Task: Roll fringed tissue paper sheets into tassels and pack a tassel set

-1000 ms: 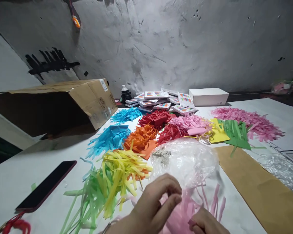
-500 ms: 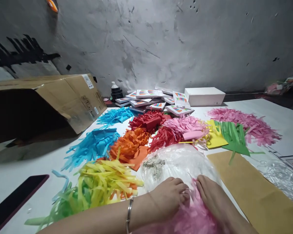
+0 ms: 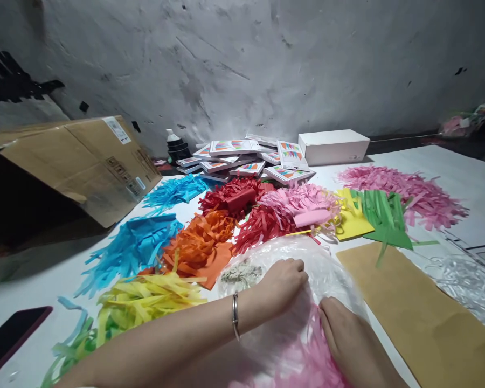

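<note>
My left hand (image 3: 283, 284), with a bracelet on its wrist, has curled fingers over a clear plastic bag (image 3: 293, 249). What is in those fingers, if anything, is hidden. To its right and nearer me, my right hand (image 3: 341, 328) is closed on the upper end of a pink tissue-paper tassel (image 3: 307, 355). The tassel's fringe spreads over the bag towards me and runs out of view at the bottom. A crumpled greyish clump (image 3: 241, 274) shows at the bag's left side, by my left wrist.
Fringed tissue lies around: yellow (image 3: 149, 299), orange (image 3: 202, 240), blue (image 3: 133, 245), red (image 3: 262, 226), green (image 3: 386, 215). Printed flat boxes (image 3: 234, 148) and a white box (image 3: 333, 147) stand behind. A carton (image 3: 76, 161) and phone (image 3: 14, 337) are left, brown paper (image 3: 416, 302) right.
My left hand has moved up and away from the pink tassel, over the plastic bag. My right hand stays closed on the tassel. The view has shifted slightly.
</note>
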Tool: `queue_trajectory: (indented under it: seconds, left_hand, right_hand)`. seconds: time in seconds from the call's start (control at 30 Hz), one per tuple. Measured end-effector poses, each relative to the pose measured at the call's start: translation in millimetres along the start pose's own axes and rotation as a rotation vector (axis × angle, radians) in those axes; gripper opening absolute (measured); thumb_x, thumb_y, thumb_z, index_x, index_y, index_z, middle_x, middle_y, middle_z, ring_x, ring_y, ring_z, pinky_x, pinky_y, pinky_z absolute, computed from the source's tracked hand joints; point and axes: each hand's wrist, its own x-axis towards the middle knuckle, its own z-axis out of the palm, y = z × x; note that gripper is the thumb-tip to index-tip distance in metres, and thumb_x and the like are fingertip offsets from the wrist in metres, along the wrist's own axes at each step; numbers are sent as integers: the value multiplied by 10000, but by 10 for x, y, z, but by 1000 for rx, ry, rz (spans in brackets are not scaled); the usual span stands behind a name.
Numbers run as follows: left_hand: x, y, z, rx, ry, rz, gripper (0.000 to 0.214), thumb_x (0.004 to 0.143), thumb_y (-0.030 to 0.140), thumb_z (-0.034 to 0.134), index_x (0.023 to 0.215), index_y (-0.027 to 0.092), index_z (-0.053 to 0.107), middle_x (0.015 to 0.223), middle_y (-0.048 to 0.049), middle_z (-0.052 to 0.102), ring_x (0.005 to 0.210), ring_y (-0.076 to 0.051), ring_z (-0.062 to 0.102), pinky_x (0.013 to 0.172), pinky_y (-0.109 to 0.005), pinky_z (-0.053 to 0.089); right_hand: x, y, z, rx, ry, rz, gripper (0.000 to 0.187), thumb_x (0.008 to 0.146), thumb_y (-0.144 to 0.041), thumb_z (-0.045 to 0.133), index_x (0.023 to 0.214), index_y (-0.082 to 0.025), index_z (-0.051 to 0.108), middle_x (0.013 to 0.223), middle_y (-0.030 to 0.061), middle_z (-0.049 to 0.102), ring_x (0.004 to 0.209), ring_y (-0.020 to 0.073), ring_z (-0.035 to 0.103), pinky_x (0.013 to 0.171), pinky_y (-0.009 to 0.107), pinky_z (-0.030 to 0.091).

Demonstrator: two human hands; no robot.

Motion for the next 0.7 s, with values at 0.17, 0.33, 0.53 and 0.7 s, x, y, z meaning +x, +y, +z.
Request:
queue_trajectory:
  seconds: [0.17,0.33,0.53,0.7]
  left_hand:
    - [-26,-16,-9,27,-20,-12,175,880,70,581,889,175,722,982,-78,708,862,-226,625,759,-346,450]
    - [10,38,30,-31,-50,37,107,912,170,624,841,182,702,955,-65,701,913,-235,607,793,-359,450]
    - [42,-5,102,-215,-34,14,98,879,132,637,801,157,692,952,-100,692,926,-249,585,843,-380,449]
    - [-59,-95,77,-553,46,-104,79,849,119,644,819,152,709,967,-99,689,903,-217,596,847,-346,461]
  right_hand:
    - [17,-10,-16,-42,65,-60,276,932,-107,385,700,-255,402,532,-76,473,361,106,461,405,266,213]
    - [14,-5,21,-57,117,-95,288,854,-23,353,705,-256,434,594,-38,540,425,131,535,449,278,252]
    - [33,-27,-37,-49,157,-102,268,827,-35,390,685,-262,398,480,-88,405,314,114,412,380,280,190]
    - [32,-17,-56,11,181,-123,277,900,-77,401,696,-263,429,508,-79,453,327,117,444,367,286,228]
